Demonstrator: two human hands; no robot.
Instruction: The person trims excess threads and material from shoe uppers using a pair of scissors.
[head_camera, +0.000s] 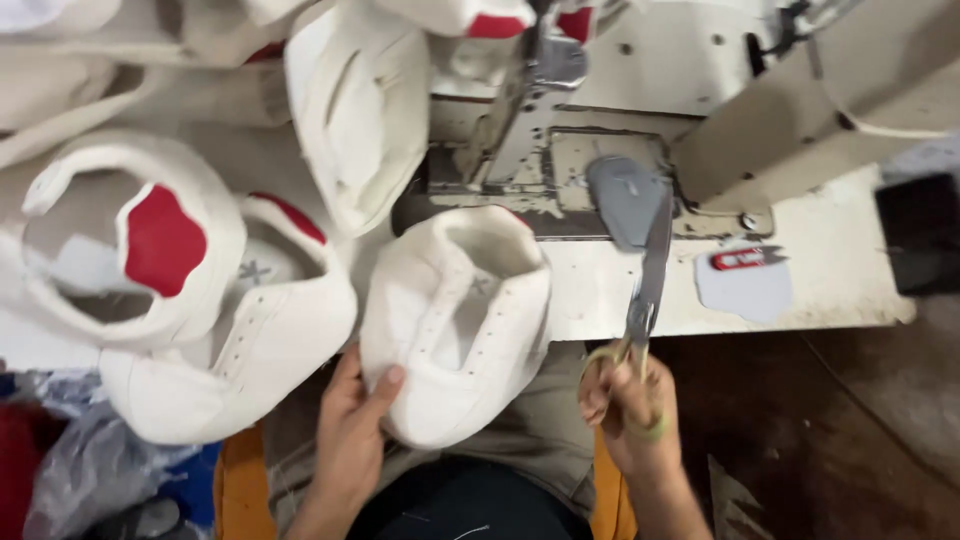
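White shoe upper (455, 320) sits at the table edge, left hand (352, 420) clamped round its near side, thumb on top. Right hand (625, 405) grips scissors (648, 275), fingers closed through the loops, blades shut, tips on a grey patch (625, 198). No cut visible yet; more uppers (225, 330) piled beyond the left hand.

Counts around the two hands

Four white shoe uppers show clearly: one (455, 320) in the left hand (350, 430), two (225, 340) (130, 240) farther out to its left, one (360, 110) above it. One pair of scissors (645, 270) in the right hand (630, 410); one grey fabric piece (625, 195) at its tip; one red thread snip (745, 258) beyond it on the worktop (840, 250).
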